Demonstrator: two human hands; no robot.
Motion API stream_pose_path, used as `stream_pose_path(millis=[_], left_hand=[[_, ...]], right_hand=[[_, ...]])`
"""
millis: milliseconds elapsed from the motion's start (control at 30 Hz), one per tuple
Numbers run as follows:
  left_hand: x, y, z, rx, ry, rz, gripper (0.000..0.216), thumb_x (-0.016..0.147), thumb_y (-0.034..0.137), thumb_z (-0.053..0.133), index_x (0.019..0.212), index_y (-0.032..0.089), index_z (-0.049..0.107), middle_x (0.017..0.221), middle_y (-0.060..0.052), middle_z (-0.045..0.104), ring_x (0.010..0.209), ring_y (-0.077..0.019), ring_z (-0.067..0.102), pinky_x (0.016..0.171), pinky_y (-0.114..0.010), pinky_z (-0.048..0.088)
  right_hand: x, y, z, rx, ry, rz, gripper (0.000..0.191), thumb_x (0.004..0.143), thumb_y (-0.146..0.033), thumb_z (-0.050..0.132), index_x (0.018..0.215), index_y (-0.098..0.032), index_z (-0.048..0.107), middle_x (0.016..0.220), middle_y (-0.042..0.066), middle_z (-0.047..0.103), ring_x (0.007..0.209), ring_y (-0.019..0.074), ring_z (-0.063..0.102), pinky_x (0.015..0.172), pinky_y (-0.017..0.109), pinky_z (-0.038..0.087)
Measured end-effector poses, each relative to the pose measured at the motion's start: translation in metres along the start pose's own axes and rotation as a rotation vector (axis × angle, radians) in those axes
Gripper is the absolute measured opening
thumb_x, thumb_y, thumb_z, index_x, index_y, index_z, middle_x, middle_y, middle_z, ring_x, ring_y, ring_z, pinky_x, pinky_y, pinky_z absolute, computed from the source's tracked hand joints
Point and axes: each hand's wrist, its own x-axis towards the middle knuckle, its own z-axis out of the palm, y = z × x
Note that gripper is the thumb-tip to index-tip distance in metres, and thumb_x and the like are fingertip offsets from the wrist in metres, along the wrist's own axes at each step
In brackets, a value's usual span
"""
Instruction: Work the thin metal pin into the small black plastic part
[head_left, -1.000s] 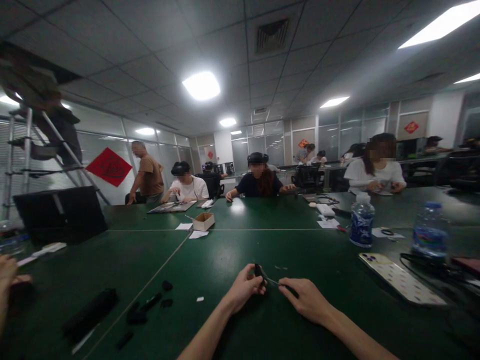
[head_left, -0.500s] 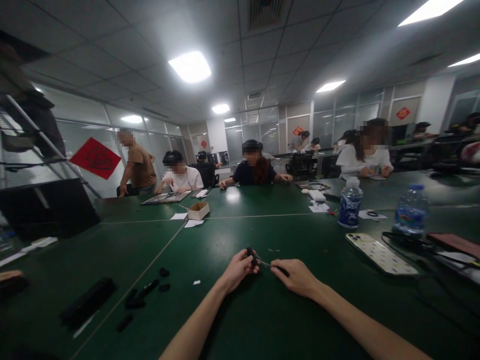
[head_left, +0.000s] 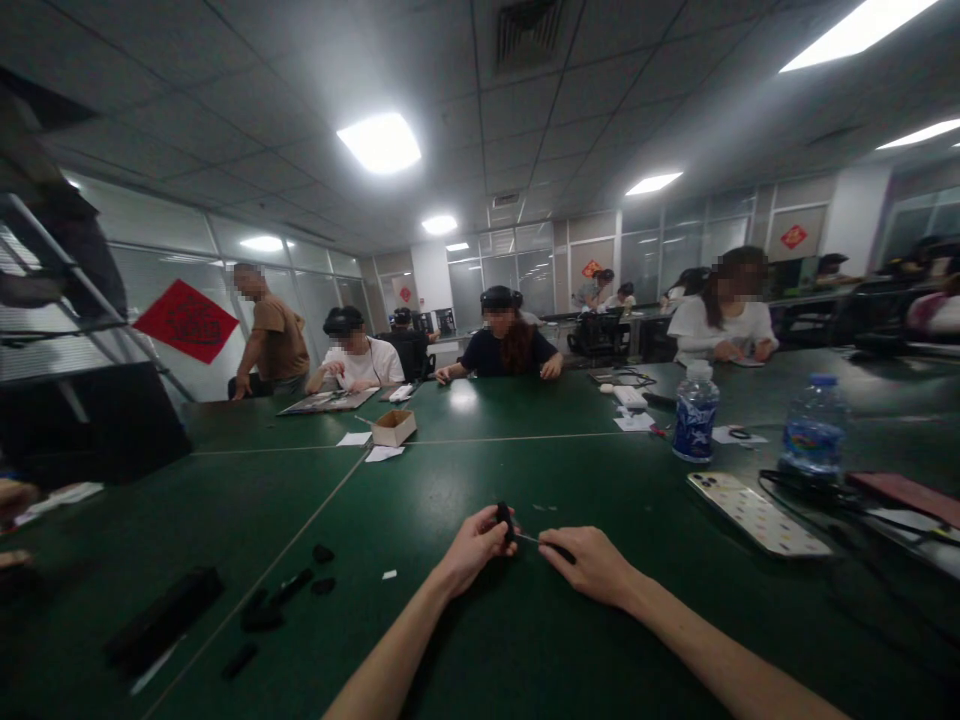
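My left hand [head_left: 472,552] pinches a small black part [head_left: 504,520] just above the green table [head_left: 450,470]. My right hand [head_left: 589,563] is closed round a thin tool [head_left: 529,538] whose metal tip reaches to the black part. Both hands meet near the table's front middle. What kind of part it is I cannot make out.
Small black pieces [head_left: 285,595] and a long black bar [head_left: 161,625] lie at the front left. A phone [head_left: 757,514], two water bottles [head_left: 694,412], cables and a cardboard box [head_left: 394,427] stand farther off. Several people sit round the far side; someone stands on a ladder [head_left: 45,270] at the left.
My hands hold the same grip on part and tool. My view has tipped and turned a little, so the room shifted in frame.
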Motion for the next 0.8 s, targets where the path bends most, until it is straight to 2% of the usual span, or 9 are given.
stream_pose_path(millis=[167,433,667,800], left_hand=[[-0.002,0.0054,0.003,0.098,-0.008,0.046,0.041,0.074,0.038,0.066,0.105,0.013,0.057,0.086,-0.006,0.059,0.067,-0.0122,0.056,0.064,-0.026,0.042],[-0.0006,0.0044,0.0028,0.101,0.015,0.05,0.045,0.073,0.043,0.066,0.105,0.014,0.054,0.087,-0.005,0.057,0.068,-0.0127,0.055,0.066,-0.028,0.045],[0.0011,-0.0007,-0.0006,0.071,0.026,0.044,0.04,0.075,0.039,0.065,0.105,0.014,0.054,0.087,-0.005,0.058,0.069,-0.0124,0.055,0.069,-0.029,0.046],[0.0008,-0.0003,-0.0002,0.064,0.035,0.038,0.039,0.074,0.039,0.066,0.103,0.014,0.055,0.085,-0.004,0.057,0.07,-0.0125,0.056,0.069,-0.03,0.046]], right_hand=[[0.0004,0.0041,0.0045,-0.008,0.025,-0.023,0.031,0.093,-0.035,0.036,0.1,-0.02,0.063,0.084,0.004,0.067,0.074,0.0169,0.062,0.067,0.025,0.045],[-0.0005,0.0037,0.0067,0.027,0.055,0.01,0.032,0.095,-0.034,0.035,0.103,-0.018,0.062,0.088,0.006,0.067,0.076,0.0171,0.062,0.067,0.025,0.047],[0.0012,0.0049,0.0085,0.022,0.082,0.004,0.032,0.094,-0.033,0.036,0.105,-0.019,0.062,0.089,0.006,0.068,0.079,0.0175,0.063,0.071,0.025,0.046],[0.0003,0.002,0.0048,0.022,0.065,0.003,0.032,0.094,-0.033,0.035,0.102,-0.02,0.063,0.086,0.004,0.068,0.076,0.0167,0.063,0.067,0.024,0.046]])
